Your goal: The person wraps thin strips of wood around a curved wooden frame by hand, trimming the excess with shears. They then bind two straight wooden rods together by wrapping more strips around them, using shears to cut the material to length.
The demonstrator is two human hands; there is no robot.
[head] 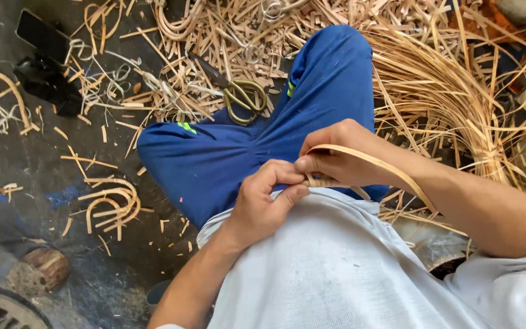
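My two hands meet over my lap, just above my white shirt. My right hand (336,152) is closed around a flat tan cane strip (372,163) that curves in a loop out over my right forearm. My left hand (263,195) pinches the near end of the same strip, where it is wound into a small coil between thumb and forefinger. My legs in blue trousers (226,152) are folded beneath the hands.
Large shears with greenish handles (245,100) lie on the floor by my knee. A big heap of cane strips (439,85) fills the right and top. Curled offcuts (114,204), a dark phone (44,36), a black object and a wooden block (47,268) lie to the left.
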